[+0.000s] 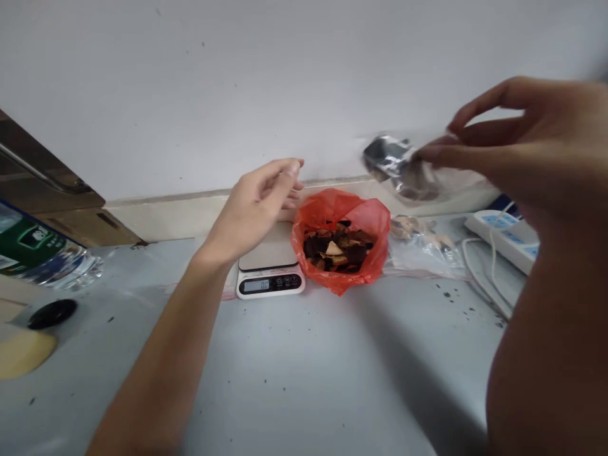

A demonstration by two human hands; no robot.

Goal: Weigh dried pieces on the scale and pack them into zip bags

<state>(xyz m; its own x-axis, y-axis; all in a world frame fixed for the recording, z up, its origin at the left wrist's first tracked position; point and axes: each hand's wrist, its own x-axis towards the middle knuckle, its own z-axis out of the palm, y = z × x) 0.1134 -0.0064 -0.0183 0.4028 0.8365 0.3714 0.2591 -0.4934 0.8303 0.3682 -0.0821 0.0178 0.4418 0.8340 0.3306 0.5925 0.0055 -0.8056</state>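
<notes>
My right hand point(513, 133) is raised at the right, its thumb and fingers pinching a clear plastic bag point(403, 168) with dark pieces inside. The bag hangs in front of the wall, above and to the right of a red plastic bag point(342, 282). That red bag stands with its mouth wide, and brown, dried-looking pieces point(339, 247) fill its bottom. Over a white digital scale point(270, 292) is my left hand point(266, 190), fingers curled and thumb against the index finger, with nothing visible in it. The scale's display reads 0.0, and my left hand and forearm cover part of its plate.
Another clear bag with tan pieces point(420, 237) lies right of the red bag, near a white power strip point(506, 234) and its cord. At the left are a green-labelled bottle point(42, 244), a black oval object point(52, 313) and a yellowish object point(26, 351). Dark crumbs dot the grey tabletop point(285, 380).
</notes>
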